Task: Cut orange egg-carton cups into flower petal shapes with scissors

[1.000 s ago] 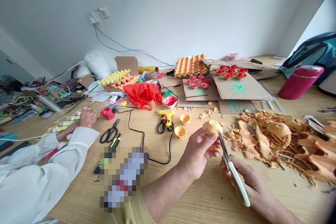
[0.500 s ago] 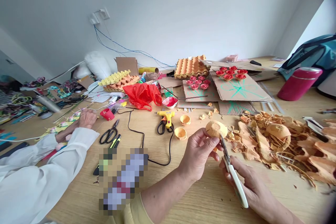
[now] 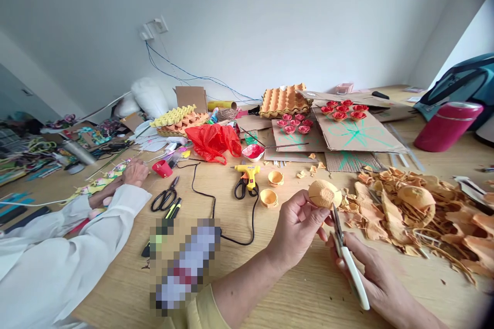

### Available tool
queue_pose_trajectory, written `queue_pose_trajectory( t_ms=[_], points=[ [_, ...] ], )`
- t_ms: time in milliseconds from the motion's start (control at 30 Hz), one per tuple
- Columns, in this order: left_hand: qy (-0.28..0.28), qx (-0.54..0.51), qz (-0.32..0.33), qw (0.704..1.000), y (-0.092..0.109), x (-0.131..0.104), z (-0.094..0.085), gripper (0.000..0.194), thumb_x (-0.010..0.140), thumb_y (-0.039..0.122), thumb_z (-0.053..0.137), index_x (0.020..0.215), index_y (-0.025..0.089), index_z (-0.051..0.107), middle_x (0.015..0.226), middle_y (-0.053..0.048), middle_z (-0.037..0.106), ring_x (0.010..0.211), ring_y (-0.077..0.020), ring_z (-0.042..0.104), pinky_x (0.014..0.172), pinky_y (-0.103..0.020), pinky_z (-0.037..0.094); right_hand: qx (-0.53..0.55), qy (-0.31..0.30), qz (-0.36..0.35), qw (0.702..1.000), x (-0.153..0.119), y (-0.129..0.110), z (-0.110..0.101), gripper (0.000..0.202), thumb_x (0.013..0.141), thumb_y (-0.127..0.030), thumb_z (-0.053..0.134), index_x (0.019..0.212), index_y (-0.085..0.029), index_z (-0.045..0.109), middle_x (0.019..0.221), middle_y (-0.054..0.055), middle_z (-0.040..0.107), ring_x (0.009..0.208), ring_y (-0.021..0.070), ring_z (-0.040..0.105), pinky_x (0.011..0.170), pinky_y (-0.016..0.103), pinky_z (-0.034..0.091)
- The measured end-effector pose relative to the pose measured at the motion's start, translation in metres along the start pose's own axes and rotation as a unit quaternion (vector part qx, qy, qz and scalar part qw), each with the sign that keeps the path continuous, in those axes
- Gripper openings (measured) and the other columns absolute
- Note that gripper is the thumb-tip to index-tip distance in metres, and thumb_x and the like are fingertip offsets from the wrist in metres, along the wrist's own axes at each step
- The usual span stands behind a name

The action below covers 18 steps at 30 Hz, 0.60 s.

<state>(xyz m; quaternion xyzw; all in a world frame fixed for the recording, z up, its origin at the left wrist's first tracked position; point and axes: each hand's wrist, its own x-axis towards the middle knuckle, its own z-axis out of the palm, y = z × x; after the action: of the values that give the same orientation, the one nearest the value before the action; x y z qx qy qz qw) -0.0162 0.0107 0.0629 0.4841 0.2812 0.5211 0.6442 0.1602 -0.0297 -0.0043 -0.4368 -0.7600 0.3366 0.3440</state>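
Pinching a rounded orange pulp cup [image 3: 323, 193] above a wooden table [image 3: 304, 295]

The person's left hand [image 3: 295, 226] holds it, thumb and fingers nearly closed. The right hand [image 3: 372, 270] curls around white-handled metal scissors [image 3: 353, 272], blades at the cup's edge. Torn orange pulp scraps [image 3: 388, 216] and a yellow plastic glue gun [image 3: 249, 175] lie nearby.

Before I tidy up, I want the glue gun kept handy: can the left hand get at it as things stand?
Probably, though its grip is taken: the left hand holds an orange cup. The glue gun lies nearby, and the two loose cups between look low enough to reach over.
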Motion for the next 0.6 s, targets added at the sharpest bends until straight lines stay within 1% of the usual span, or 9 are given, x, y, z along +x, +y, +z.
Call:
queue_pose_trajectory(
  t_ms=[100, 333, 600],
  points=[
    [-0.009, 0.003, 0.003, 1.0, 0.0001, -0.0006, -0.0002, 0.03, 0.081, 0.041, 0.072, 0.087, 0.016, 0.056, 0.077, -0.003, 0.06, 0.07, -0.012, 0.06, 0.048, -0.016, 0.048, -0.01, -0.007, -0.004, 1.0, 0.0008, 0.0008, -0.0008, 0.017, 0.096, -0.035, 0.047, 0.094, -0.024, 0.059, 0.086, 0.004, 0.065, 0.079, 0.0217, 0.06, 0.074, 0.033, 0.052],
    [-0.002, -0.013, -0.009, 1.0, -0.0013, -0.0019, 0.0015, 0.032, 0.079, 0.043, 0.073, 0.085, 0.015, 0.057, 0.076, -0.003, 0.059, 0.068, -0.0119, 0.06, 0.046, -0.016, 0.047, -0.017, -0.004, -0.009, 1.0, 0.0027, -0.0007, -0.0012, 0.014, 0.096, -0.034, 0.048, 0.098, -0.024, 0.058, 0.088, 0.004, 0.064, 0.08, 0.0211, 0.059, 0.076, 0.034, 0.051],
    [0.001, -0.038, -0.023, 0.999, -0.0028, -0.0021, 0.0022, 0.033, 0.077, 0.042, 0.075, 0.085, 0.014, 0.058, 0.076, -0.003, 0.06, 0.067, -0.0118, 0.059, 0.045, -0.016, 0.046, -0.016, 0.004, -0.016, 1.0, 0.0031, -0.0039, -0.0013, 0.019, 0.097, -0.037, 0.045, 0.089, -0.024, 0.057, 0.079, 0.002, 0.061, 0.075, 0.0205, 0.056, 0.072, 0.033, 0.049]
  ],
)
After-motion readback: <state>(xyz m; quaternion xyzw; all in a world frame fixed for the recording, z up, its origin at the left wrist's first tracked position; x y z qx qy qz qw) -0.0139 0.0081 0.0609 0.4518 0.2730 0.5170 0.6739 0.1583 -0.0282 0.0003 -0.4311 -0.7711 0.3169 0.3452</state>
